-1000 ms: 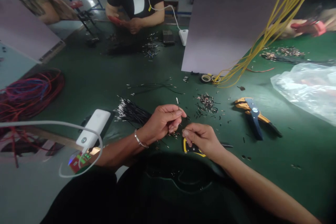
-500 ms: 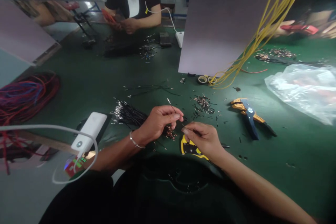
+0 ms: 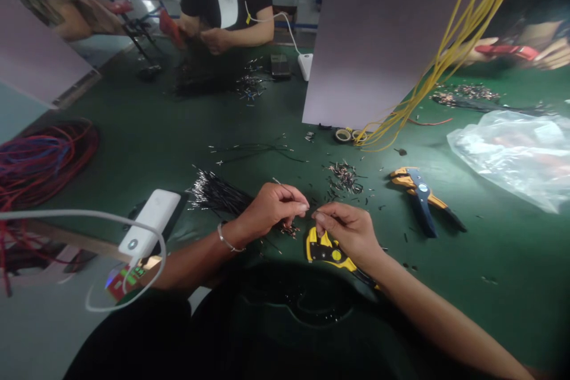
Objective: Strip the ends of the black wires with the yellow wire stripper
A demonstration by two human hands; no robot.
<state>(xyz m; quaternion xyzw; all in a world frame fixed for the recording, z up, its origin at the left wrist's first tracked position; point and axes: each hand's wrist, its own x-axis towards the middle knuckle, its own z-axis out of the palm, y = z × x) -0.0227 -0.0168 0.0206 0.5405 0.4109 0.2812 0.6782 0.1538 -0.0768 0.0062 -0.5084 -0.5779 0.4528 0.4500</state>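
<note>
Wire (image 3: 276, 181), thin and dark, pokes up from between the thumb and fingers of the left hand (image 3: 274, 208), which is pinched on it above the near part of the bench (image 3: 146, 124). The right hand (image 3: 350, 228) faces it, its fingertips drawn together and almost meeting the left ones; whether the wire's other end sits in that pinch I cannot tell.

Beside the left hand, toward the bench's left edge, lies a bundle of black wires (image 3: 218, 191), silver tips fanned out leftward, with copper ends (image 3: 291, 228) showing just below the left hand. A yellow tool (image 3: 329, 252) lies under the right hand, toward the bench's near edge, partly covered by hand and wrist. A heap of scraps (image 3: 345, 177) sits just beyond the hands, and blue-and-orange pliers (image 3: 421, 193) lie farther toward the right edge.

The step in hand looks like working one end of a single wire with bare fingertips, no tool in either hand. To my eye, the next move calls for a firm left pinch, small finger motions from the right, and care not to brush the bundle or the yellow tool.
</note>
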